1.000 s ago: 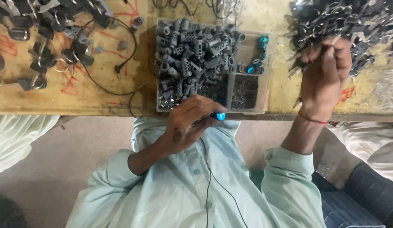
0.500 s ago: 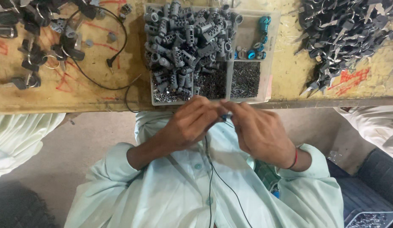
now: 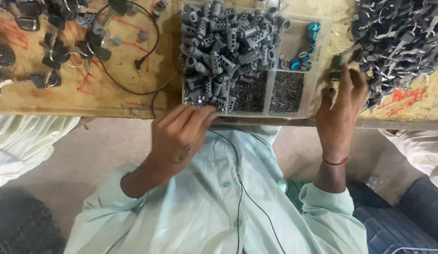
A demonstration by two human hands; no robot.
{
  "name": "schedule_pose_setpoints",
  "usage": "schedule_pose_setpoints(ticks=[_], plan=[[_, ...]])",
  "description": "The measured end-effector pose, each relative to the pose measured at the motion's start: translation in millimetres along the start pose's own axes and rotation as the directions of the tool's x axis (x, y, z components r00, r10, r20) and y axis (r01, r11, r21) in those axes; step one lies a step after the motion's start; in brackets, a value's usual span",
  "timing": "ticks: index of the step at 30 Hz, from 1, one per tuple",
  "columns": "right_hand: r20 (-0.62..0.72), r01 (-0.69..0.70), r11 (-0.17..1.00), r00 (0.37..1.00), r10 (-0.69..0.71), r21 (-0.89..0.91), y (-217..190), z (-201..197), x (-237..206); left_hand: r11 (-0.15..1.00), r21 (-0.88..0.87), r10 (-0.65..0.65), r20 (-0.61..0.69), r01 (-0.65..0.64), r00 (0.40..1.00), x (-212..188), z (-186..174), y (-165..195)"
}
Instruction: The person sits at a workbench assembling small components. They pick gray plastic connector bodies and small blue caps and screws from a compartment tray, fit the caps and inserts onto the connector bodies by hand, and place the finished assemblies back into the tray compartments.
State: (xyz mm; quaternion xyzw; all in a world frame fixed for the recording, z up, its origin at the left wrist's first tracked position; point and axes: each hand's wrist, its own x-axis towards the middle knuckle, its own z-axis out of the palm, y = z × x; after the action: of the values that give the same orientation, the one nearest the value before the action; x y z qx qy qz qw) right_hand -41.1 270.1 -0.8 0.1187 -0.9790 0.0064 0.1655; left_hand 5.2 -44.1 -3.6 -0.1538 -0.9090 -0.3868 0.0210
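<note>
My left hand hovers at the near edge of the wooden table, fingers held together and pointing at the front of a clear compartment tray. Whether it holds anything is hidden by the fingers. The tray's big section is heaped with grey ribbed cylinders; smaller sections hold blue-capped pieces and tiny metal pins. My right hand reaches just right of the tray, to the edge of a pile of dark metal key parts. Its fingertips pinch one dark key part there.
More dark key pieces and rings lie scattered at the table's far left, over red marks. A black cable with a plug loops beside the tray. A thin black wire runs down my pale shirt. Other people's clothing shows at both sides.
Half a second ago both hands met in front of my chest. The right hand has since gone out to the key pile and the left has moved up to the tray's front edge.
</note>
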Motion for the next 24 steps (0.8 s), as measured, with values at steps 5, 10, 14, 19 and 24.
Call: schedule_pose_setpoints(ticks=[5,10,14,19,24], plan=[[0.456,-0.339,0.758,0.888,0.062,0.557,-33,-20,23,0.973,0.229,-0.052,0.127,0.022,0.990,-1,-2,-10],[0.386,0.177,0.877,0.847,-0.367,0.446,-70,5,33,0.938,0.324,0.053,0.212,-0.122,0.976,10,1,-13],[0.383,0.158,0.853,0.842,-0.379,0.497,-58,12,23,0.925,0.351,0.045,0.284,-0.148,0.958,11,2,-15],[0.445,-0.140,0.774,0.874,-0.197,0.617,-54,4,18,0.980,0.183,0.064,0.101,-0.082,0.993,4,1,-12],[0.454,-0.255,0.648,0.877,-0.159,0.718,-58,0,16,0.997,0.075,0.024,-0.066,-0.019,0.998,-1,9,-6]])
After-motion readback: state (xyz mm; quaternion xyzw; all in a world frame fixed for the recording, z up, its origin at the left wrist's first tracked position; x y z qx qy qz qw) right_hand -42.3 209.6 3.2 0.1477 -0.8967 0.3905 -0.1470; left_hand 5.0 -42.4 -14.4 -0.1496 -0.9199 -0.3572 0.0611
